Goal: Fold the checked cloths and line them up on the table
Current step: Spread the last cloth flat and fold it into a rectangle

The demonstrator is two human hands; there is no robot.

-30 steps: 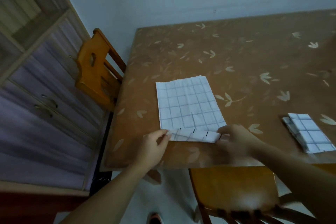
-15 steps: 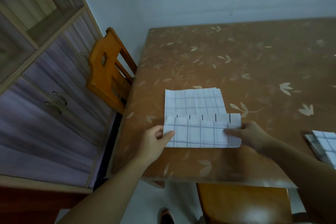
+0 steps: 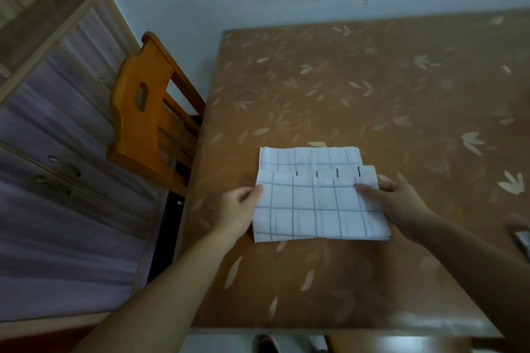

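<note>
Nearest me, the person's two forearms reach over the table (image 3: 372,94) edge. The left hand (image 3: 239,210) pinches the left edge of the checked cloth (image 3: 318,206), thumb on top, and the right hand (image 3: 397,203) grips its right edge, a finger laid across the upper layer. The cloth lies near the front of the table, its near half turned over the far half, with a strip of the lower layer showing beyond. I'd say this fold is nearly closed but not squared up. At the far right edge a sliver of another folded cloth (image 3: 524,241) peeks in, so lining up looks barely begun. A wooden chair (image 3: 143,112) stands at the left.
</note>
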